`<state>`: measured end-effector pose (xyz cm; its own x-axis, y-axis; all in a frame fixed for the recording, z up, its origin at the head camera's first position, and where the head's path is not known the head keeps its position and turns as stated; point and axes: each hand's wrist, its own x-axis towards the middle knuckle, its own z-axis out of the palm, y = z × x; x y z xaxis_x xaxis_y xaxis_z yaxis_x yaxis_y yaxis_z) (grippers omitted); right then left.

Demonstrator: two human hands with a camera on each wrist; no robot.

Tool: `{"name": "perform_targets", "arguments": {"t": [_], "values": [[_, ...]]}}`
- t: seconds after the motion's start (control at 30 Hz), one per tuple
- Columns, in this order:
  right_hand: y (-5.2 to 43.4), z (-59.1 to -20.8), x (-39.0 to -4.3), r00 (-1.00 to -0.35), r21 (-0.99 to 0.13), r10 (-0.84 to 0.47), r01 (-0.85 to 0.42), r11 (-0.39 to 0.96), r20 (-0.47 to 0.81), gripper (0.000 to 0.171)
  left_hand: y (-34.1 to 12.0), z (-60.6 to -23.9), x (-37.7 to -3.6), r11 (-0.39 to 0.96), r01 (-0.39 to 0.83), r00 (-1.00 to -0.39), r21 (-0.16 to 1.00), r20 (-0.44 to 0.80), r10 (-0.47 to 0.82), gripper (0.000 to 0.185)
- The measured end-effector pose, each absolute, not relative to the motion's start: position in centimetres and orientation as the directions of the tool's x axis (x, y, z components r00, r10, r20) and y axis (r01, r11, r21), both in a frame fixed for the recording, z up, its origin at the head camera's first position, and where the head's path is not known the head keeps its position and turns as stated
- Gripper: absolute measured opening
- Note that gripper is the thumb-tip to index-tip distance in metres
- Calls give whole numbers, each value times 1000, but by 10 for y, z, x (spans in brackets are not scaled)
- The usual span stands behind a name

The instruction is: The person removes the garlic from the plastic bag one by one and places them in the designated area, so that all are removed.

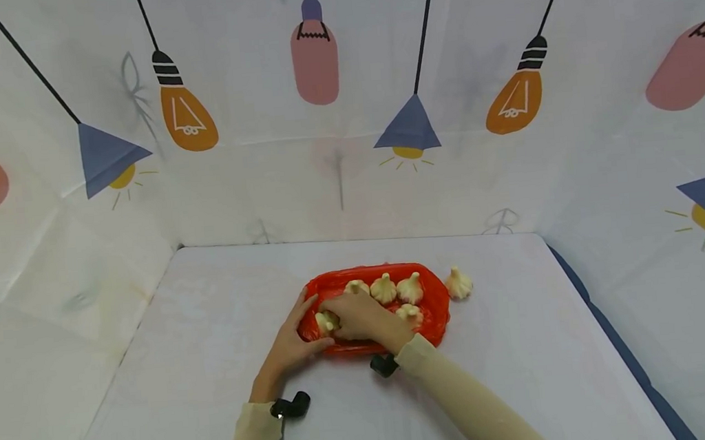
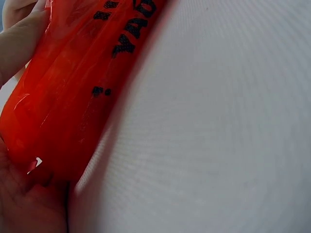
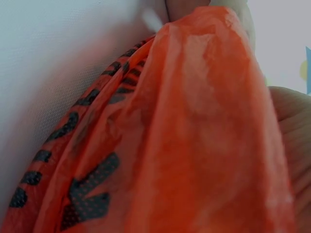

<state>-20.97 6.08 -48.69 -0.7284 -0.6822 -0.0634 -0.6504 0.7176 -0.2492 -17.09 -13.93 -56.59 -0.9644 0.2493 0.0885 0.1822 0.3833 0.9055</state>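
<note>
The left hand (image 1: 289, 342) is resting spread around the left end of the red tray (image 1: 439, 306) on the table (image 1: 222, 306). The right hand (image 1: 361, 317) is pinching a garlic bulb (image 1: 326, 323) inside, maybe placing it; next is likely calling for letting go gently.

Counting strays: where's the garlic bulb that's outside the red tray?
In the head view, the garlic bulb sits on the white table, right of centre, just beside the far right corner of the red tray.
</note>
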Motion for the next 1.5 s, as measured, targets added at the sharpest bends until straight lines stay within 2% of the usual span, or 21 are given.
{"name": "perform_targets", "arguments": {"t": [0.63,1.17,1.5], "values": [[63,-490,-213,-730,-207,-681,-659,723,-55,48,-140,-563,-170,382,173,-964,908,76,256,97],[61,-490,-212,-756,-167,-650,-633,756,-77,49,-139,-560,-170,406,169,-964,898,64,260,97],[67,-487,-211,-757,-293,-652,-614,733,-46,44,-140,-563,-170,375,180,-963,909,86,254,99]]}}
